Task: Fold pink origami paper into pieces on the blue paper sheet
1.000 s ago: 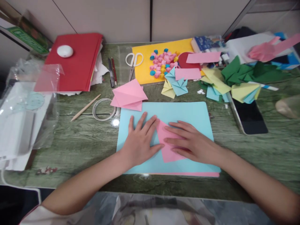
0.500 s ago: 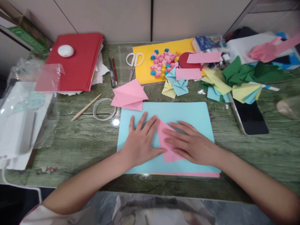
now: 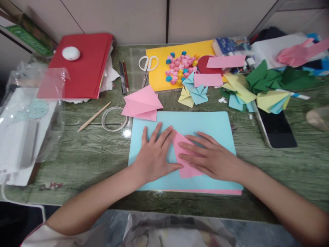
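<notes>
A folded piece of pink paper (image 3: 185, 164) lies on a light-blue sheet (image 3: 205, 121), its right part hidden under my fingers. My left hand (image 3: 154, 156) rests flat on the blue sheet with fingers spread, its forefinger and thumb tips touching the pink paper's left edge. My right hand (image 3: 214, 156) lies across the pink paper, fingers stretched out and slightly apart, pressing on it from the right. Beyond the blue sheet's upper left corner, overlapping it, sit several pink paper squares (image 3: 142, 103).
Behind are scissors (image 3: 147, 67), a yellow sheet (image 3: 156, 77) bearing small colourful pieces, and folded blue and yellow papers (image 3: 196, 92). To the right lies a phone (image 3: 279, 128) under folded papers. Left are a tape roll (image 3: 103, 120), a wooden stick (image 3: 94, 116) and a red folder (image 3: 79, 75).
My right fingers have shifted very slightly over the pink paper. My left hand stays in place, and the whole view has moved a little.
</notes>
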`<state>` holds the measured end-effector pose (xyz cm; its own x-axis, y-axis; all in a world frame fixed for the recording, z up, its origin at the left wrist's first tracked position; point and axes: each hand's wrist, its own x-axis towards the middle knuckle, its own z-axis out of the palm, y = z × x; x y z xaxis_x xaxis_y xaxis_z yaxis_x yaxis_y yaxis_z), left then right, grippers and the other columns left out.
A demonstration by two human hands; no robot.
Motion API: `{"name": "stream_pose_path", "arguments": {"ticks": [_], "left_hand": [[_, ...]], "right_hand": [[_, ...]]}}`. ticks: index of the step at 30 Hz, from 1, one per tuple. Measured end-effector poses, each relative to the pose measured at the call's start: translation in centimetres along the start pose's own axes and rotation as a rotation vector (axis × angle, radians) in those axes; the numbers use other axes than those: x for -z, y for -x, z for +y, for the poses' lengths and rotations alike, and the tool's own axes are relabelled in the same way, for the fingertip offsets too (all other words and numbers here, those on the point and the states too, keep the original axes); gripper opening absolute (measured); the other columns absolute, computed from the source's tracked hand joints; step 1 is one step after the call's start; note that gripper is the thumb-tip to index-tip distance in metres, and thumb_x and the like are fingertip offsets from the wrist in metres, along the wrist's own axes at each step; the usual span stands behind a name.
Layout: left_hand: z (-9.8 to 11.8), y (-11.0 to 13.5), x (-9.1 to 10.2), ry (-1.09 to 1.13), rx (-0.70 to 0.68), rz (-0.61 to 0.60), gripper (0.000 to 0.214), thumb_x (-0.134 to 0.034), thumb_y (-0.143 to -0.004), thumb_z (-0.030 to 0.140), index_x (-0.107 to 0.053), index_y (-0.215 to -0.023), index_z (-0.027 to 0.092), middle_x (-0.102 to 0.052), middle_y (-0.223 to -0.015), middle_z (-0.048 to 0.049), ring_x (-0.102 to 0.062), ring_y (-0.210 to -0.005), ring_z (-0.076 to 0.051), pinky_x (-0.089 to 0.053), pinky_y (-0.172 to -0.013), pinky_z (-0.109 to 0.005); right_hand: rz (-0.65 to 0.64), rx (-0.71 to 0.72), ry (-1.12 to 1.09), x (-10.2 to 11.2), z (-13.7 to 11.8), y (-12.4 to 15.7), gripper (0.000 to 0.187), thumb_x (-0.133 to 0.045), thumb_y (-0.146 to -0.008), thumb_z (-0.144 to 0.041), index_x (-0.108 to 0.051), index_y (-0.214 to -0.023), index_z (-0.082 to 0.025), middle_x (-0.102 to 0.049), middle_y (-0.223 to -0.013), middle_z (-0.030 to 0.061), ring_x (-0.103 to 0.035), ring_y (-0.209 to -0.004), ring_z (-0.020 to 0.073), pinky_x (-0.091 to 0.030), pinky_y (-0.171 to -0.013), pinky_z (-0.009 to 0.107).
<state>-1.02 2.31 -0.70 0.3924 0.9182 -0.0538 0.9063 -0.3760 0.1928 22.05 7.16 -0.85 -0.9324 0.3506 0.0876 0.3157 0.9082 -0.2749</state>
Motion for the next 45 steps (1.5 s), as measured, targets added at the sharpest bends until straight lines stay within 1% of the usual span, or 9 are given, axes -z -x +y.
{"name": "stream_pose_path", "arguments": {"ticks": [10, 18, 25, 31, 34, 37, 39, 42, 45], "left_hand": [[0.10, -0.10, -0.14, -0.001, -0.007, 0.015, 0.091, -0.045, -0.072, 0.073, -0.031, -0.138, 0.013, -0.031, -0.147, -0.0098, -0.011, -0.138, -0.035, -0.002, -0.109, -0.063], [0.15, 0.00, 0.01, 0.000, -0.005, -0.013, 0.089, -0.044, -0.074, 0.072, -0.030, -0.139, 0.013, -0.028, -0.149, -0.0089, -0.010, -0.138, -0.035, 0.001, -0.108, -0.063], [0.06, -0.02, -0.09, 0.001, -0.013, 0.008, 0.089, -0.042, -0.074, 0.073, -0.030, -0.139, 0.013, -0.030, -0.148, -0.0102, -0.012, -0.138, -0.035, -0.001, -0.108, -0.063], [0.07, -0.02, -0.03, 0.012, -0.010, 0.008, 0.088, -0.041, -0.075, 0.072, -0.030, -0.139, 0.014, -0.030, -0.148, -0.0106, -0.012, -0.138, -0.035, -0.001, -0.108, -0.063], [0.04, -0.01, 0.14, 0.028, -0.008, 0.001, 0.077, -0.037, -0.081, 0.066, -0.031, -0.139, 0.015, -0.030, -0.147, -0.0091, -0.012, -0.138, -0.034, -0.003, -0.108, -0.062], [0.04, -0.17, 0.27, 0.033, -0.001, 0.011, 0.056, -0.031, -0.092, 0.048, -0.033, -0.137, 0.017, -0.034, -0.146, -0.0074, -0.015, -0.138, -0.031, -0.006, -0.109, -0.061], [0.09, -0.41, 0.25, 0.026, 0.002, 0.036, 0.048, -0.030, -0.094, 0.039, -0.036, -0.135, 0.016, -0.038, -0.144, -0.0077, -0.017, -0.138, -0.029, -0.006, -0.109, -0.060], [0.14, -0.79, 0.13, 0.018, 0.006, 0.067, 0.044, -0.031, -0.094, 0.036, -0.041, -0.132, 0.015, -0.043, -0.139, -0.0086, -0.019, -0.138, -0.029, -0.005, -0.109, -0.060], [0.12, -0.92, 0.03, 0.022, 0.009, 0.086, 0.046, -0.035, -0.092, 0.040, -0.043, -0.130, 0.015, -0.046, -0.137, -0.0096, -0.021, -0.137, -0.030, -0.005, -0.109, -0.060]], "right_hand": [[-0.001, 0.006, -0.024, -0.06, 0.12, -0.01, 0.038, -0.050, -0.088, -0.028, -0.051, -0.127, -0.030, -0.039, -0.143, 0.0011, -0.028, -0.134, 0.0262, -0.025, -0.107, 0.054], [-0.018, 0.007, -0.002, -0.01, 0.04, 0.04, 0.041, -0.049, -0.089, -0.027, -0.048, -0.129, -0.031, -0.039, -0.144, 0.0008, -0.026, -0.135, 0.0270, -0.024, -0.108, 0.054], [0.015, 0.003, -0.044, 0.01, 0.02, 0.00, 0.041, -0.052, -0.087, -0.024, -0.049, -0.128, -0.030, -0.042, -0.141, 0.0024, -0.026, -0.135, 0.0257, -0.025, -0.107, 0.054], [-0.004, 0.003, -0.034, -0.05, 0.04, 0.03, 0.039, -0.051, -0.088, -0.026, -0.051, -0.126, -0.030, -0.041, -0.142, 0.0017, -0.027, -0.135, 0.0265, -0.024, -0.107, 0.055], [0.006, 0.003, -0.044, 0.10, -0.01, -0.04, 0.040, -0.051, -0.087, -0.025, -0.050, -0.127, -0.030, -0.042, -0.141, 0.0027, -0.028, -0.134, 0.0265, -0.025, -0.107, 0.055], [0.006, 0.009, -0.036, 0.22, -0.01, -0.10, 0.041, -0.051, -0.088, -0.025, -0.049, -0.128, -0.030, -0.042, -0.142, 0.0026, -0.028, -0.134, 0.0262, -0.025, -0.107, 0.054], [0.001, 0.012, -0.025, 0.21, 0.04, -0.08, 0.040, -0.050, -0.088, -0.026, -0.049, -0.128, -0.030, -0.040, -0.143, 0.0019, -0.028, -0.134, 0.0263, -0.025, -0.107, 0.054], [-0.010, 0.016, -0.013, 0.12, 0.11, -0.03, 0.039, -0.049, -0.088, -0.026, -0.051, -0.127, -0.030, -0.038, -0.144, 0.0016, -0.028, -0.134, 0.0274, -0.024, -0.107, 0.055], [-0.002, 0.019, -0.023, 0.09, 0.12, -0.03, 0.040, -0.051, -0.087, -0.026, -0.050, -0.127, -0.029, -0.040, -0.143, 0.0029, -0.028, -0.134, 0.0272, -0.025, -0.107, 0.055]]}}
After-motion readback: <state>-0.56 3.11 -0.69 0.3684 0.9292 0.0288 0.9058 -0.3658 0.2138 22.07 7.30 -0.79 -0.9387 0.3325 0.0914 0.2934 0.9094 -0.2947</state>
